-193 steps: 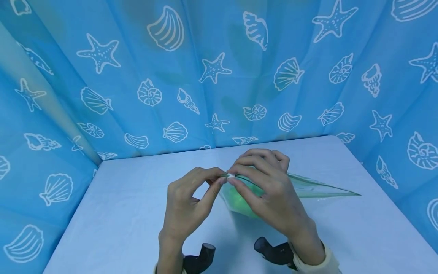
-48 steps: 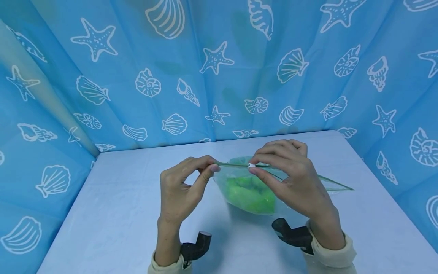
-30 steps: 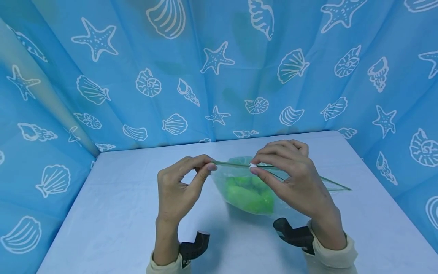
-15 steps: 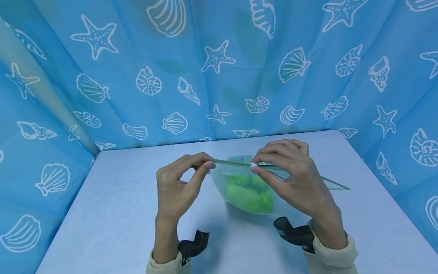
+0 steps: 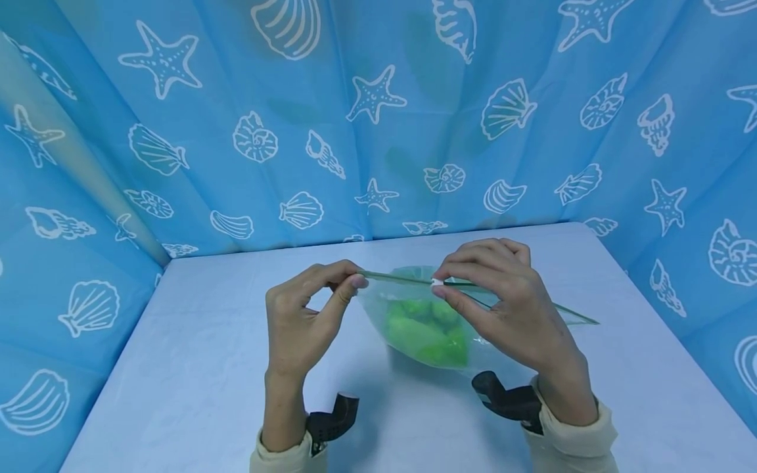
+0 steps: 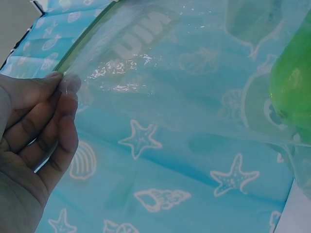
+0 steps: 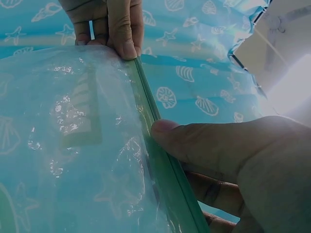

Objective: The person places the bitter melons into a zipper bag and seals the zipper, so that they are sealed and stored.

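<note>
A clear slider-zip bag (image 5: 372,309) with a green zip strip (image 5: 395,278) is held up over the table, several rounded bright green things (image 5: 427,334) inside it. My left hand (image 5: 307,315) pinches the zip's left end between thumb and index finger. Thumb and fingers of my right hand (image 5: 508,299) pinch the small white slider (image 5: 436,282) partway along the strip. Left of the slider the zip runs as one line; to its right two green edges spread apart behind the hand. In the right wrist view my thumb lies on the green strip (image 7: 177,187).
A white-covered table (image 5: 207,368) lies beneath. Blue curtains (image 5: 331,131) printed with white shells and starfish stand behind and at both sides. Each wrist carries a black camera mount, the left one (image 5: 334,420) and the right one (image 5: 505,401).
Since the earliest frame my right hand has moved right along the zip with the slider, away from my left hand. In the last second both hands drift only slightly, the left hand leftward.
</note>
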Demonstrator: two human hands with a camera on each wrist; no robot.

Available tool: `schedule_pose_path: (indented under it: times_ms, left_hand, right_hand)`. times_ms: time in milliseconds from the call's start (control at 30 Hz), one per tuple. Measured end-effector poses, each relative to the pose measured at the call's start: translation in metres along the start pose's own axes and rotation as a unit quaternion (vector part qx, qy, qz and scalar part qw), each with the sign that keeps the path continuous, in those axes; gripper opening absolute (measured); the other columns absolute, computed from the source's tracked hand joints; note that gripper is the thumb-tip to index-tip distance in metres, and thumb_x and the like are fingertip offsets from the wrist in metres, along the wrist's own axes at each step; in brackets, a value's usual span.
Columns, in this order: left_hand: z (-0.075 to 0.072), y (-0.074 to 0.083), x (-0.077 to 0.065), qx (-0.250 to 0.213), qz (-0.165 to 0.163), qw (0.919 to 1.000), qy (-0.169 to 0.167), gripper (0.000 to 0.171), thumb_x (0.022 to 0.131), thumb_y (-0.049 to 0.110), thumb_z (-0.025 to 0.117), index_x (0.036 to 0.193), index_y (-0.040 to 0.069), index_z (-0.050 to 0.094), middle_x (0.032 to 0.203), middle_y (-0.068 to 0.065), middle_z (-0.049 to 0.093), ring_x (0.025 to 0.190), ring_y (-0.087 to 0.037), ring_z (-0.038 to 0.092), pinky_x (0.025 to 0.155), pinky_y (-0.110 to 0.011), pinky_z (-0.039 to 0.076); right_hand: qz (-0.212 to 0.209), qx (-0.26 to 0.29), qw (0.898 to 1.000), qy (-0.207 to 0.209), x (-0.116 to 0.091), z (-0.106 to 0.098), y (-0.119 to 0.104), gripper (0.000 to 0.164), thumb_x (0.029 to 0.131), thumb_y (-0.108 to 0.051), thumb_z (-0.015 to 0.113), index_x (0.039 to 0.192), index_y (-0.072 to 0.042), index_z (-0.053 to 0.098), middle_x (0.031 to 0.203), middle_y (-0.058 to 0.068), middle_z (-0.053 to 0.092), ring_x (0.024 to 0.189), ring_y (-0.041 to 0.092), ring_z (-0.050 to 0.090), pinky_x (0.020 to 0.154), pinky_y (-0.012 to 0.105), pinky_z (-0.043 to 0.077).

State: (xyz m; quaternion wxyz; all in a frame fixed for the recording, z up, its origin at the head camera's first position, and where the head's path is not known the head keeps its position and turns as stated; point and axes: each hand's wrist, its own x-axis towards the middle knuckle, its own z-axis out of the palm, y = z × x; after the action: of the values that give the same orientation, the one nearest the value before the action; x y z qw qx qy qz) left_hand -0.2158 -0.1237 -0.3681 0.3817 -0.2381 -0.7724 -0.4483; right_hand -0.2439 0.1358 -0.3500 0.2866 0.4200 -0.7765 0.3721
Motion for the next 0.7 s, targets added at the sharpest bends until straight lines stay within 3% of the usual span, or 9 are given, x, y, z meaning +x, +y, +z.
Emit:
schedule_pose_path:
  times_ms: [700]
  left_hand:
    - [-0.0026, -0.0025, -0.0006, 0.004, -0.012, 0.9999, -0.002, 0.011, 0.086, 0.006, 0.078, 0.097, 0.002, 0.077, 0.085, -0.002, 0.073, 0.074, -0.011, 0.064, 0.071, -0.025, 0.053]
  right_hand:
    - [0.008, -0.009, 1.000, -0.008, -0.0013, 0.0003, 0.0028, 0.027, 0.075, -0.001, 0.085, 0.099, -0.012, 0.077, 0.101, -0.002, 0.070, 0.104, 0.021, 0.059, 0.092, 0.054, 0.030]
